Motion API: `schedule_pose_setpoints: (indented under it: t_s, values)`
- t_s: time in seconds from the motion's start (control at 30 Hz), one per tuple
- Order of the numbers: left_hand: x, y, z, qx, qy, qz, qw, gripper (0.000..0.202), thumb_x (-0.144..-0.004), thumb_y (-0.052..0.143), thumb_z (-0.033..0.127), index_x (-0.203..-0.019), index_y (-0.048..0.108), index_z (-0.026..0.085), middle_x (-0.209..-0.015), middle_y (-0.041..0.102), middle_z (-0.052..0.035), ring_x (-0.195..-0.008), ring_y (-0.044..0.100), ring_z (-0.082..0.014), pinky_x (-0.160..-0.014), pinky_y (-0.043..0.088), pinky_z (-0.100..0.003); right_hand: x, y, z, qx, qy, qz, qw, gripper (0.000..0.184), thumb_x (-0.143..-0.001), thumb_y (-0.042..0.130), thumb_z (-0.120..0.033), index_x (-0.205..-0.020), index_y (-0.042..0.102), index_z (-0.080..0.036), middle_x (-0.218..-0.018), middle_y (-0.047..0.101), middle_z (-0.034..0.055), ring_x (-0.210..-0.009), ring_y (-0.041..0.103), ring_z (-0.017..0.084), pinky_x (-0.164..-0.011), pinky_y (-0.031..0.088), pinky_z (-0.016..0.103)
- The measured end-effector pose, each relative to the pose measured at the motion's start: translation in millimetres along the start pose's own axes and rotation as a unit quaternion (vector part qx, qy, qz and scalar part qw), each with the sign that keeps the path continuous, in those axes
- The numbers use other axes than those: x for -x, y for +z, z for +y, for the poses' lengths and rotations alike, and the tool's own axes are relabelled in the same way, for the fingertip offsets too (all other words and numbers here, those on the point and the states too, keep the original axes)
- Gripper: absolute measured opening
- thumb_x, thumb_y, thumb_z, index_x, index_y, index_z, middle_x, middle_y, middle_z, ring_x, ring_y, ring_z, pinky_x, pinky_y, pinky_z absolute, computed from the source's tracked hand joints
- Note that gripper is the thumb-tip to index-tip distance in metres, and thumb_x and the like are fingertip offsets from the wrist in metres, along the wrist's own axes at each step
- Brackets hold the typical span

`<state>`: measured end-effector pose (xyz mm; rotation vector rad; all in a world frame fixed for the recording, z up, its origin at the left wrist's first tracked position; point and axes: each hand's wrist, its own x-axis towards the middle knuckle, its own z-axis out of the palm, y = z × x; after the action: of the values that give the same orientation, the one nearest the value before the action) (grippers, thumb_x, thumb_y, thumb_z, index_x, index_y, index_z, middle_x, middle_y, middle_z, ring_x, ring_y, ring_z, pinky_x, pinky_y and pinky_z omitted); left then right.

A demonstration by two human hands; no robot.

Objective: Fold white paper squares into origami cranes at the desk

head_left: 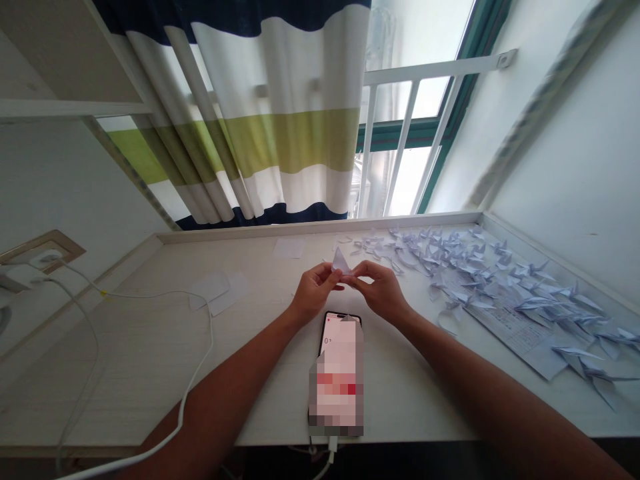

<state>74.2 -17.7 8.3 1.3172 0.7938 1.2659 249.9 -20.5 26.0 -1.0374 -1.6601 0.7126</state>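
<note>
A small piece of folded white paper is held up between both my hands over the middle of the table, its pointed tip upward. My left hand pinches its lower left side with thumb and fingers. From the other side, my right hand grips its lower right edge, thumb and forefinger together. The fingers cover the paper's lower part. Just below my hands lies a phone with a lit, partly blurred screen and a cable plugged into its bottom end.
Many folded paper cranes crowd the right side, some on a printed sheet. Loose paper squares lie left, another sheet near the back ledge. A white cable crosses the left side from a wall socket. Behind hangs a curtain.
</note>
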Motion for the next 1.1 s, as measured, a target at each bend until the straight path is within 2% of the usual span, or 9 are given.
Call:
schedule_pose_setpoints:
  t_s: [0.13,0.2,0.33,0.47,0.67,0.77,0.93,1.03,1.1]
  values:
    - [-2,-6.8,0,-0.009,0.009,-0.020,1.000,0.035,-0.084,0.078,0.048,-0.097,0.074,0.015,-0.092,0.077,-0.0066,-0.085,0.071,-0.0184,-0.077,0.060,-0.031,-2,-3,2,-0.126,0.048,-0.020,0.991,0.041,-0.076,0.083,-0.058,-0.071,0.064,-0.022,-0.072,0.069,0.0015,-0.067,0.063,0.018,-0.067,0.054,0.034]
    - [-3,-11.2,0,-0.015,0.005,-0.016,1.000,0.036,-0.081,0.080,0.047,-0.096,0.075,0.015,-0.092,0.077,-0.0069,-0.086,0.071,-0.0189,-0.076,0.060,-0.031,-4,-5,5,-0.166,0.066,0.000,0.984,0.042,-0.075,0.084,-0.058,-0.071,0.061,-0.022,-0.070,0.067,0.0002,-0.065,0.061,0.016,-0.063,0.055,0.032]
    - [-7,-16.3,1,-0.008,-0.010,0.028,1.000,0.040,-0.079,0.081,0.049,-0.097,0.074,0.013,-0.088,0.078,-0.0075,-0.077,0.071,-0.0188,-0.070,0.062,-0.033,-9,-7,13,-0.226,0.100,0.056,0.967,0.047,-0.073,0.084,-0.062,-0.073,0.058,-0.023,-0.069,0.067,-0.0004,-0.065,0.064,0.017,-0.067,0.061,0.034]
    - [-8,-15.9,4,0.001,-0.040,0.045,0.998,0.045,-0.075,0.083,0.050,-0.097,0.073,0.012,-0.082,0.077,-0.0077,-0.065,0.071,-0.0184,-0.063,0.061,-0.033,-10,-11,17,-0.232,0.134,0.045,0.962,0.049,-0.072,0.084,-0.062,-0.074,0.058,-0.022,-0.067,0.070,0.0002,-0.064,0.068,0.017,-0.066,0.064,0.035]
    - [-8,-18.9,4,-0.029,-0.052,0.034,0.998,0.049,-0.077,0.081,0.055,-0.096,0.071,0.011,-0.068,0.074,-0.0068,-0.054,0.069,-0.0184,-0.053,0.055,-0.029,-10,-19,14,-0.238,0.178,-0.071,0.952,0.047,-0.073,0.087,-0.055,-0.094,0.070,-0.017,-0.073,0.076,0.0048,-0.064,0.074,0.021,-0.069,0.065,0.039]
    - [-8,-21.5,5,-0.030,-0.058,0.040,0.997,0.048,-0.078,0.081,0.051,-0.104,0.071,0.012,-0.062,0.072,-0.0040,-0.051,0.068,-0.0187,-0.054,0.055,-0.030,-9,-20,15,-0.252,0.176,-0.060,0.950,0.043,-0.073,0.087,-0.051,-0.097,0.072,-0.018,-0.074,0.076,0.0038,-0.062,0.074,0.021,-0.069,0.065,0.041]
    - [-6,-24.1,9,0.041,-0.040,0.004,0.998,0.025,-0.082,0.073,0.035,-0.095,0.076,0.014,-0.079,0.074,-0.0060,-0.070,0.073,-0.0191,-0.067,0.059,-0.033,-10,-24,14,-0.262,0.177,-0.081,0.945,0.025,-0.082,0.075,-0.042,-0.088,0.074,-0.018,-0.083,0.077,0.0061,-0.075,0.075,0.021,-0.078,0.063,0.041]
    - [-4,-22.7,9,0.001,-0.016,0.005,1.000,0.019,-0.082,0.071,0.032,-0.086,0.076,0.014,-0.079,0.073,-0.0055,-0.069,0.070,-0.0169,-0.066,0.057,-0.032,-11,-27,9,-0.225,0.169,-0.086,0.956,0.026,-0.086,0.070,-0.042,-0.078,0.069,-0.017,-0.098,0.078,0.0094,-0.090,0.074,0.023,-0.084,0.061,0.042]
    - [-3,-19.7,9,-0.047,0.003,0.005,0.999,0.016,-0.080,0.075,0.030,-0.082,0.074,0.014,-0.073,0.071,-0.0033,-0.064,0.066,-0.0148,-0.064,0.056,-0.030,-11,-27,5,-0.191,0.161,-0.094,0.964,0.029,-0.087,0.072,-0.045,-0.081,0.066,-0.017,-0.097,0.079,0.0096,-0.091,0.074,0.022,-0.083,0.060,0.039]
